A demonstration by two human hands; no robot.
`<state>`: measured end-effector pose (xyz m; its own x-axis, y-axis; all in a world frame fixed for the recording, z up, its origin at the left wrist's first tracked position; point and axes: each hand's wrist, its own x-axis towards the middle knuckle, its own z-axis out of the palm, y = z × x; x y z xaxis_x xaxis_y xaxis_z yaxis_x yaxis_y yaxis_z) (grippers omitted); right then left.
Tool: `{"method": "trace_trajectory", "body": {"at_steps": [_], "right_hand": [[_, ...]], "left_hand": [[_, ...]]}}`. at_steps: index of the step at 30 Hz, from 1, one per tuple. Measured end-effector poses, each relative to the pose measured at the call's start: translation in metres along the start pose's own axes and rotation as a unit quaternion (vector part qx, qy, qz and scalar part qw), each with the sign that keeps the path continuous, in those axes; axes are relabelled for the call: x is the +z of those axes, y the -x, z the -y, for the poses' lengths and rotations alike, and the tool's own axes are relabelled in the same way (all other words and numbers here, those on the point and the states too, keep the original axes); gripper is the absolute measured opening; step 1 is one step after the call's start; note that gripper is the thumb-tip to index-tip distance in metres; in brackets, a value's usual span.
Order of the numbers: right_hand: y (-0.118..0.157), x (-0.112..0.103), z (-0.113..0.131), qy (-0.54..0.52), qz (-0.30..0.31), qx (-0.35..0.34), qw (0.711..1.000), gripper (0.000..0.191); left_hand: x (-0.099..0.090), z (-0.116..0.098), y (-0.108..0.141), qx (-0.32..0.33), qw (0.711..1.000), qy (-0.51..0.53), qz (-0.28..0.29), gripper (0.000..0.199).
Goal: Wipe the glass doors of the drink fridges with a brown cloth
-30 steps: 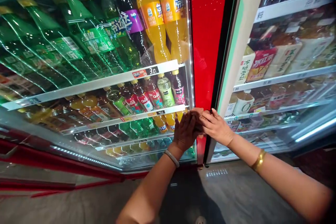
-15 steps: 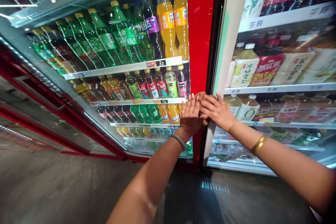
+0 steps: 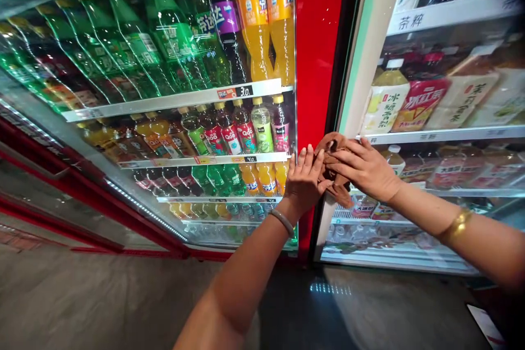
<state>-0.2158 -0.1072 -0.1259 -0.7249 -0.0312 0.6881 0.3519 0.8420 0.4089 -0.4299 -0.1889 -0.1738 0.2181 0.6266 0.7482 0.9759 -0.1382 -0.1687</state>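
Note:
A crumpled brown cloth (image 3: 341,192) lies against the pale edge of the right-hand cooler door, beside the red cooler frame (image 3: 319,38). Over it bends my right hand (image 3: 369,172), a gold bangle on its wrist, fingers gripping and pressing the cloth. My left hand (image 3: 302,181), with a grey band at the wrist, rests on the red frame and the edge of the left glass door. Its fingers are stretched upward and somewhat apart. The left thumb side touches or nearly touches the cloth. Part of the cloth is hidden under the right fingers.
Behind the left glass stand green bottles (image 3: 172,33), orange soda bottles (image 3: 252,16) and small juice bottles (image 3: 226,131) on white shelves. Tea bottles (image 3: 385,95) fill the right cooler. Grey floor (image 3: 123,295) lies below, with a white-edged dark flat object (image 3: 486,325) at lower right.
The right hand has moved right, away from the left hand, and the brown cloth now shows spread between them. The left hand stays near the red frame. The view has come closer.

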Motion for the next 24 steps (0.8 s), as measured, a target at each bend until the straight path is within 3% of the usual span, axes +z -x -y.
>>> {"method": "trace_trajectory", "body": {"at_steps": [8, 11, 18, 24], "right_hand": [[-0.004, 0.000, -0.015, 0.047, 0.007, -0.085, 0.995, 0.024], [-0.003, 0.000, -0.013, 0.043, 0.005, -0.083, 0.996, 0.027], [0.004, 0.010, -0.004, 0.010, -0.019, -0.044, 0.999, 0.033], [0.013, 0.019, -0.003, -0.032, -0.017, 0.003, 0.999, 0.033]], "left_hand": [[0.020, -0.003, 0.000, 0.016, 0.998, 0.020, -0.052, 0.095], [0.021, -0.005, -0.001, 0.014, 0.999, 0.017, -0.036, 0.098], [0.001, -0.003, -0.002, 0.026, 0.999, 0.013, 0.032, 0.112], [-0.021, 0.002, -0.001, 0.041, 0.997, 0.019, 0.060, 0.105]]}}
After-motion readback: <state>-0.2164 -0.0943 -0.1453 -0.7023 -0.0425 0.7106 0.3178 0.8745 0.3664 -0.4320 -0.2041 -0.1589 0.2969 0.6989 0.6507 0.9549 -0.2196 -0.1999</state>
